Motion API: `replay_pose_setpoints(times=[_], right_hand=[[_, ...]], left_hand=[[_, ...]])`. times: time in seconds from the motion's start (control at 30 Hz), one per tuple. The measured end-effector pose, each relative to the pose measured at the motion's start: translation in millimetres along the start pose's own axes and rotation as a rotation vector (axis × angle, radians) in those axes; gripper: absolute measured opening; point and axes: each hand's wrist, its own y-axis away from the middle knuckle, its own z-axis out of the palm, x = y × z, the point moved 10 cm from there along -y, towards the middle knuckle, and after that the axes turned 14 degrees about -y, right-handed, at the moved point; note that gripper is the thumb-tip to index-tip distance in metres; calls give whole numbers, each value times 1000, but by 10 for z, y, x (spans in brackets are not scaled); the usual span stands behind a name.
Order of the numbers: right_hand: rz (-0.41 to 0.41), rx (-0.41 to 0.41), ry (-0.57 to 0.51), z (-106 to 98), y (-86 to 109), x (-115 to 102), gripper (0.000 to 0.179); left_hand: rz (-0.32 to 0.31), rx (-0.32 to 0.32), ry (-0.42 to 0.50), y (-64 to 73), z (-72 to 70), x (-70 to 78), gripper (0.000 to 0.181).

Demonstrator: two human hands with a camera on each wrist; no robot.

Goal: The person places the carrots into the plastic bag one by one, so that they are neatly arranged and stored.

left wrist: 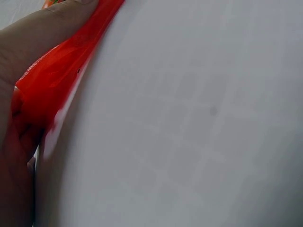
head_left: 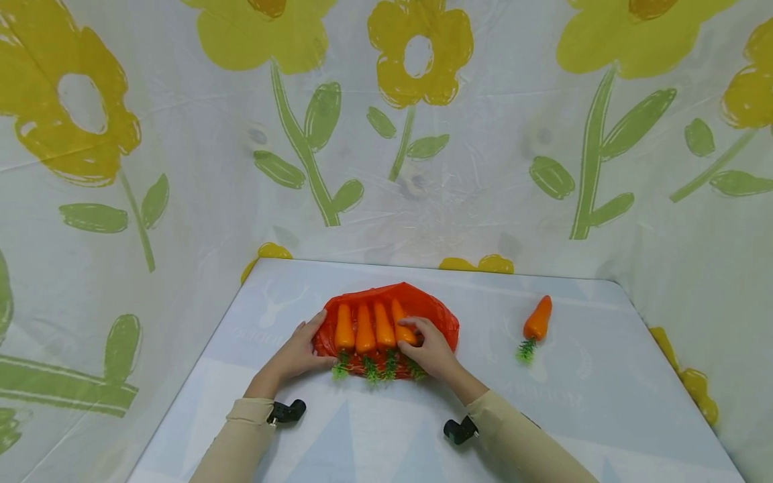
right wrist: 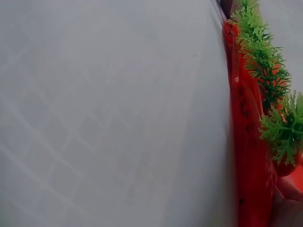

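A red plastic bag (head_left: pixel 431 306) lies spread on the table, with a row of several orange toy carrots (head_left: pixel 365 329) on it. Their green leafy tops (head_left: pixel 371 369) point toward the person. My left hand (head_left: pixel 300 352) holds the bag's left edge; in the left wrist view its thumb (left wrist: pixel 52 28) lies over the red plastic, with fingers behind. On the right, my right hand (head_left: pixel 430 345) pinches the rightmost carrot in the row (head_left: pixel 400 320), partly covering it. The right wrist view shows leafy tops (right wrist: pixel 265 61) beside the red plastic, with only a little of the hand visible.
Another toy carrot (head_left: pixel 537 319) lies apart on the right of the table, leaves toward the person. The pale patterned tabletop (head_left: pixel 580 416) ends at a back edge before a flower-printed curtain (head_left: pixel 471 181). Dark wrist cameras (head_left: pixel 288 411) are worn at both cuffs.
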Motion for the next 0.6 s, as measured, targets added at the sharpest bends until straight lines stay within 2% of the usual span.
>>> replay_pose_setpoints(times=[0.23,0.47,0.6], right_hand=[[0,7,42,6,9,11,43],[-18,13,74,19,24,4,45],[-13,12,76,14,23,4,46]], left_hand=[[5,4,5,5,-5,3,114],[70,37,-6,-13,-31,42,116],[67,38,-9,-10,-33,41,116]])
